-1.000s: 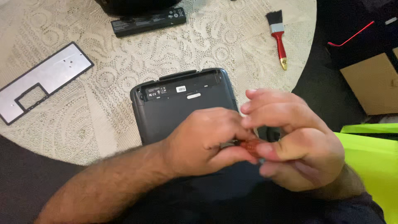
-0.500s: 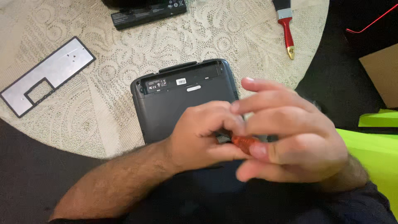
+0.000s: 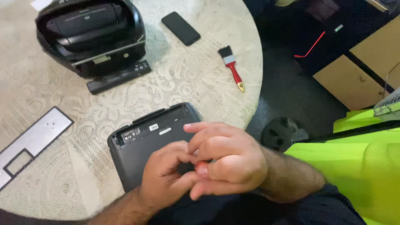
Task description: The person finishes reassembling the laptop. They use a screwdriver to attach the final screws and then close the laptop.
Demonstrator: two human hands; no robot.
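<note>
The right hand (image 3: 227, 164) and left hand (image 3: 166, 181) meet over the near end of a dark grey laptop (image 3: 146, 143) lying bottom-up at the near edge of a round counter (image 3: 200, 83) covered in a cream lace cloth. The right hand is curled nearly closed, its thumb and fingers pinching a small orange-red object (image 3: 201, 168), most of which is hidden, so its kind cannot be told. The left hand is also curled, its fingertips pressed against the right hand at the same spot; whether it grips the object itself cannot be told. Both hands hide the laptop's near part, while its far edge with pale labels stays in view.

On the counter to the left of the laptop lies a flat silver panel (image 3: 31, 143) with a rectangular cut-out. Beyond the laptop, a long black battery pack (image 3: 118, 77) lies just in front of a bulky black machine (image 3: 89, 35) at the counter's far side. A black phone (image 3: 181, 28) lies face-down to the right of the machine, and a small paintbrush (image 3: 231, 67) with a red handle and black bristles lies near the counter's right edge, well apart from the hands. Off the counter, at right, are brown cardboard boxes (image 3: 354, 79) on a dark floor and a bright yellow-green fabric (image 3: 358, 162) beside the right forearm.
</note>
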